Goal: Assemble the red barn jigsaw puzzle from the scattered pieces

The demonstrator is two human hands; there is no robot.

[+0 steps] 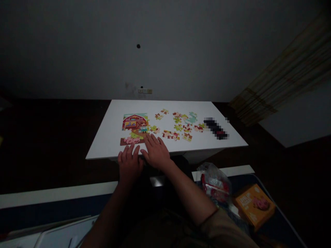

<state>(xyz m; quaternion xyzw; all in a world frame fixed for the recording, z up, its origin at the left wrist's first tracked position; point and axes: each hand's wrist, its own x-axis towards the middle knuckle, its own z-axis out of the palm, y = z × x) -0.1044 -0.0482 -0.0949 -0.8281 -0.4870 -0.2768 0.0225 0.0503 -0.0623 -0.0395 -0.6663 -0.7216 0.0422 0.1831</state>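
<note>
A white surface (108, 137) sits in a dim room w/ a grey wall behind it. Both hands rest flat at its near edge, fingers spread, palms down, gripping nothing. The left hand (129, 162) lies at the edge, fingertips pointing toward the puzzle (134, 127), just short of its lower strip. The right hand (156, 151) lies beside it, touching or nearly touching the left at the thumb side, its fingertips (150, 137) reaching the puzzle's lower right corner; whether they press a piece there can't be told. The puzzle is partly built on the left-centre of the surface: a red barn (133, 121) at top, a small figure under it, pink animals along a brown bottom strip. Loose pieces (178, 125) lie scattered to the right of it, approx. a dozen or more, red, green, yellow & teal, most apart from each other, a few touching. Further right, near the surface's right edge, lies a dark oblong object (216, 128), blurred out, so what it is can't be told. On the wall behind, low down, a small outlet plate (144, 91). A striped curtain (284, 79) hangs at the right. Closer to the person, below the surface & to the right, a clear plastic bag (213, 184) w/ red contents sits next to an orange box (254, 205) with a pink picture on its lid. A pale sleeve covers the right upper arm.
</note>
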